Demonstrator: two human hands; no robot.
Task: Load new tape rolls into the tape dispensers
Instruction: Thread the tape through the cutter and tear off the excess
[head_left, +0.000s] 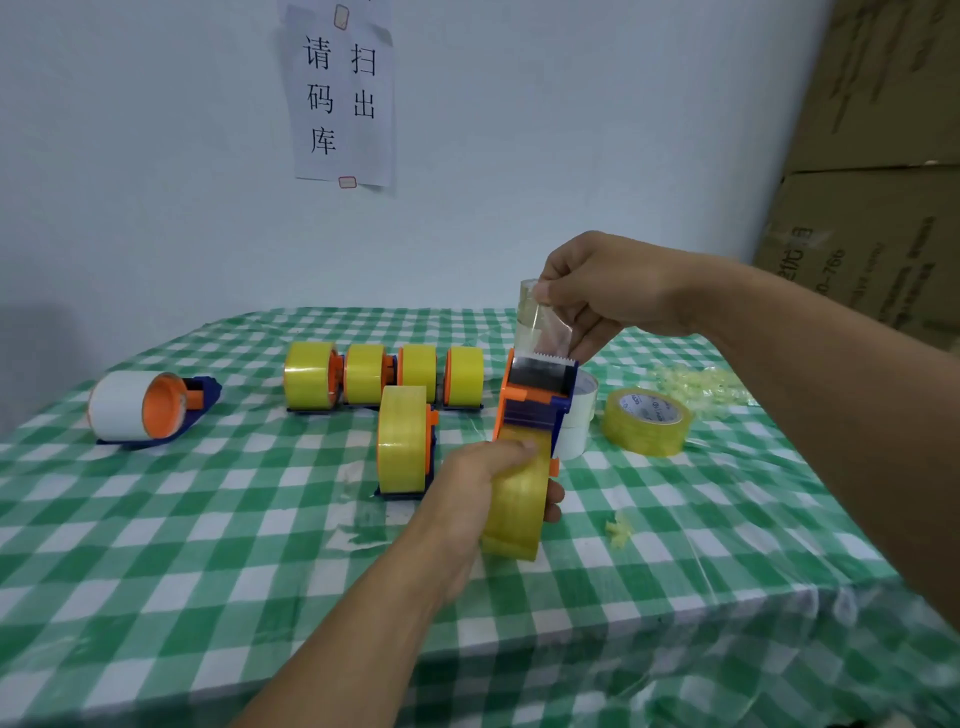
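White wall with a paper notice (340, 98) and stacked cardboard boxes (872, 156) backs the surface (208, 545), spread with green-checked cloth. Beyond the left hand (483, 483) a row of four loaded dispensers (384, 379) stands; a fifth loaded dispenser (405, 441) sits just to its left, and a white-roll dispenser (145, 410) lies well out to the left. The left hand wraps the yellow roll (519, 499) mounted on the orange-and-blue dispenser (535, 400), thumb over the top, fingers curled underneath, holding it tilted above the cloth. Below the right hand (608, 291) a loose yellow roll (647, 421) rests, with white rolls (576, 415) behind the held dispenser. The right hand pinches the clear tape end (535, 322), drawn up taut above the serrated blade (550, 357). A crumpled scrap (621, 530) lies just right of the left hand. This looks like the threading step: the roll seems seated, and next the tape end likely needs laying down onto the blade and tearing off cleanly, kept straight so it does not fold or stick to itself.
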